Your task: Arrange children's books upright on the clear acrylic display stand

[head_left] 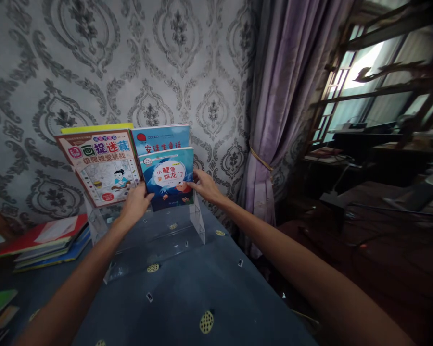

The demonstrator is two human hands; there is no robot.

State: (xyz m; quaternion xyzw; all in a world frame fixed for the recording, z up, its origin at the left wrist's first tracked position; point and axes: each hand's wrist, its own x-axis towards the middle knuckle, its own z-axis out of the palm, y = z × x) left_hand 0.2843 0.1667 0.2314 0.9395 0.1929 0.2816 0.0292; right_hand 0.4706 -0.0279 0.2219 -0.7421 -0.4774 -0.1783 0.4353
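Note:
Between my two hands is a small blue picture book [168, 180] with a white title oval and red characters, its cover facing me. My left hand [137, 198] grips its lower left edge, and my right hand [204, 185] pinches its right edge. Behind it a taller blue book [161, 136] stands upright. To the left, a brown-bordered book [106, 168] with a drawn figure leans in the same rack, a yellow edge showing behind it. The clear plastic tiered rack [197, 221] stands on the table against the wall; its lower tiers hold no books.
A dark blue tablecloth [187, 288] with pineapple prints covers the table. A stack of books with a red one on top [46, 235] lies left of the rack. More books [0, 305] sit at the near left. A purple curtain [274, 105] hangs beyond the table's right edge.

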